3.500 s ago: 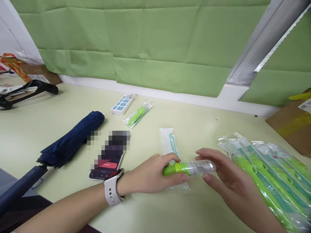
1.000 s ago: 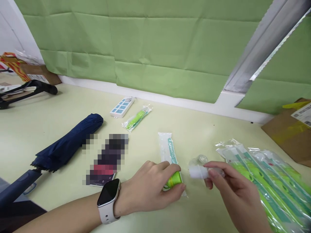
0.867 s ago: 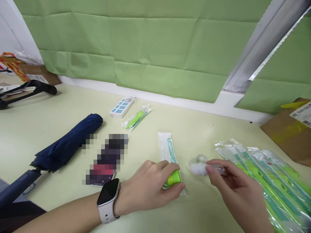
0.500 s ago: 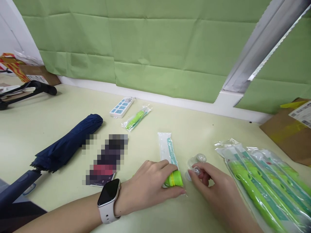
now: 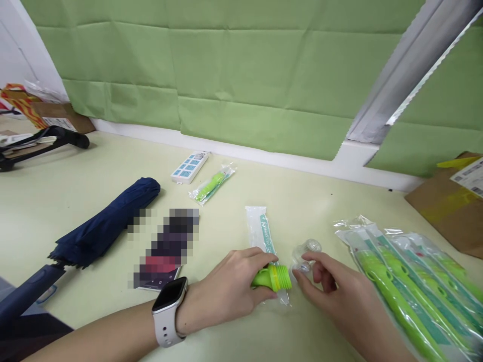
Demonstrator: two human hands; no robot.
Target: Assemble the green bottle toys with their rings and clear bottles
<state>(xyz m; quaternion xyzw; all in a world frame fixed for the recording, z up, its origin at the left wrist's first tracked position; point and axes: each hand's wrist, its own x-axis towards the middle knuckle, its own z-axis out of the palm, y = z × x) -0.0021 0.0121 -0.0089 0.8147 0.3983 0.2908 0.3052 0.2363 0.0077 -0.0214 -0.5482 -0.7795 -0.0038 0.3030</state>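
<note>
My left hand [image 5: 236,281], wearing a watch [image 5: 170,296], is closed around a lime-green plastic tube [image 5: 278,278]. The tube's ribbed end and yellow band point right, past my fingertips; my palm hides its other end. Beneath it lies a flat white-and-teal wrapper [image 5: 260,229] on the table. Just right of the ribbed end, my right hand [image 5: 332,286] pinches a small clear round plastic part [image 5: 303,266] between thumb and index finger. Behind those fingertips is another clear round piece [image 5: 313,245], partly overlapped. The tube and the pinched part are close but apart.
Several bagged green tubes [image 5: 407,286] lie at the right, below a cardboard box [image 5: 445,201]. One more bagged green tube [image 5: 212,185] is near a white power strip [image 5: 189,167]. A phone [image 5: 166,251] and a folded navy umbrella [image 5: 109,221] lie at left.
The green tube has shifted right and now sticks out further from my left hand, its ribbed end turned toward my right hand. My right hand has barely moved.
</note>
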